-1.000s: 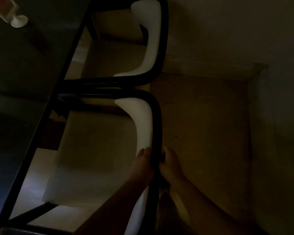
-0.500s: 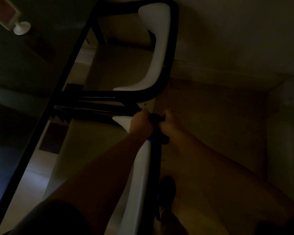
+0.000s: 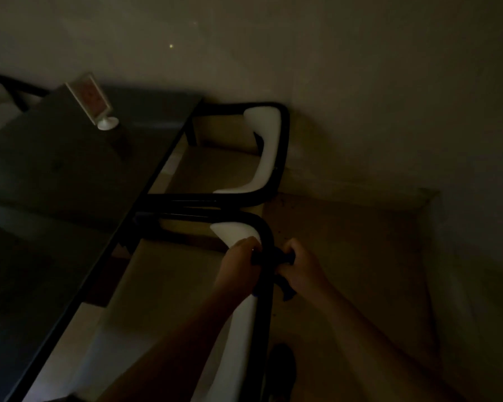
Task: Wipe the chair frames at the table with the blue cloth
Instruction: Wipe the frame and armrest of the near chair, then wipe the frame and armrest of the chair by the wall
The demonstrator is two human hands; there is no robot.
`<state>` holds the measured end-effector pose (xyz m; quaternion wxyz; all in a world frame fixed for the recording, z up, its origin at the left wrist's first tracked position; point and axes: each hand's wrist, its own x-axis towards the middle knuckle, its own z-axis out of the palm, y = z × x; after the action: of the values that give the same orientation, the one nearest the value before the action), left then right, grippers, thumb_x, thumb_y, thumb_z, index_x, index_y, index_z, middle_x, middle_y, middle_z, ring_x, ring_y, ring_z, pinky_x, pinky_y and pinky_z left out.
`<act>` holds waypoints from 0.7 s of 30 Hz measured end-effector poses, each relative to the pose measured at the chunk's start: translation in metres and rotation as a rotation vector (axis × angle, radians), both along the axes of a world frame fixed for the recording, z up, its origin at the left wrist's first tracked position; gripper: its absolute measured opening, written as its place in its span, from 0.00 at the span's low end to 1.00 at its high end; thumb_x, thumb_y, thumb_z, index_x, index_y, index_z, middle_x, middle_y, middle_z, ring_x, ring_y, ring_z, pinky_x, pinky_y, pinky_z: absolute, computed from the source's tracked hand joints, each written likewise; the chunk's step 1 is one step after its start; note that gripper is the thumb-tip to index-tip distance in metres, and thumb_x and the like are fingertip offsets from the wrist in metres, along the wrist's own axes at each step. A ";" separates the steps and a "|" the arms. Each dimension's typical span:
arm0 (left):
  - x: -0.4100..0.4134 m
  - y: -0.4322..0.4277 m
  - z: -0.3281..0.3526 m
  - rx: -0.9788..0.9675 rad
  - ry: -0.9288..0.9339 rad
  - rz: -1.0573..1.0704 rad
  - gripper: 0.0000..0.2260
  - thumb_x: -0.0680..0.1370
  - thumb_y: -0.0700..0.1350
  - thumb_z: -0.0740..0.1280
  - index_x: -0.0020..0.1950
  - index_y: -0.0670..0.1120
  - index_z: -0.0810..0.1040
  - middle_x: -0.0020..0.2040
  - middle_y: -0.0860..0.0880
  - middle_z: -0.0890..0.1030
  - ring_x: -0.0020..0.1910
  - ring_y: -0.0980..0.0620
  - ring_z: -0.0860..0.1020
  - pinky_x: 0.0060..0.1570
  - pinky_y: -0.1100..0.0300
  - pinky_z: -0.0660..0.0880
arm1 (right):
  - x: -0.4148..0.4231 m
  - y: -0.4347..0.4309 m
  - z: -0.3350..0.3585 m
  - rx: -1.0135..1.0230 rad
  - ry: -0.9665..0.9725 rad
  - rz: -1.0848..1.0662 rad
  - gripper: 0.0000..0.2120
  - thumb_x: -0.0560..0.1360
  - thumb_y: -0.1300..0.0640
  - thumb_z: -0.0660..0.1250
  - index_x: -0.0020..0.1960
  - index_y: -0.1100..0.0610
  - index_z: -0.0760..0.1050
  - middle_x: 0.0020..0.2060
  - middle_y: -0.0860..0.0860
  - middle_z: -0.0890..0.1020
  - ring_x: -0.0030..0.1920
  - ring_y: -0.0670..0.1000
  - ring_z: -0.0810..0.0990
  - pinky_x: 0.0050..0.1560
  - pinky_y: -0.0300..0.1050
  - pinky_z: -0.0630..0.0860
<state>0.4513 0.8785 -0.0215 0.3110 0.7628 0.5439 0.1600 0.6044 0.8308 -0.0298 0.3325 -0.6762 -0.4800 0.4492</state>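
Between our clamped left hand (image 3: 238, 266) and right hand (image 3: 304, 266), soft dark-blue cloth (image 3: 273, 258) wraps the stiff black tubular chair frame (image 3: 266, 230)

Two hands, the left hand (image 3: 240, 265) and the right hand (image 3: 304, 266), are seen. Three chairs are counted: one near (image 3: 263, 314), one beyond (image 3: 283, 146), one across the table (image 3: 0, 94). One table (image 3: 70, 181), one card stand (image 3: 92, 101) and one cloth (image 3: 285, 287) are counted.
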 end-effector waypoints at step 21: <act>-0.038 -0.186 0.029 0.100 -0.075 -0.169 0.08 0.73 0.35 0.66 0.47 0.46 0.74 0.47 0.50 0.77 0.43 0.53 0.77 0.42 0.54 0.78 | -0.024 -0.203 0.042 0.083 -0.094 -0.009 0.12 0.74 0.58 0.68 0.40 0.52 0.65 0.31 0.49 0.71 0.24 0.43 0.67 0.24 0.35 0.66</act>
<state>0.4128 0.6921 0.0076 0.3053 0.8140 0.4568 0.1884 0.5807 0.6282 0.0118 0.3393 -0.6845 -0.5100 0.3952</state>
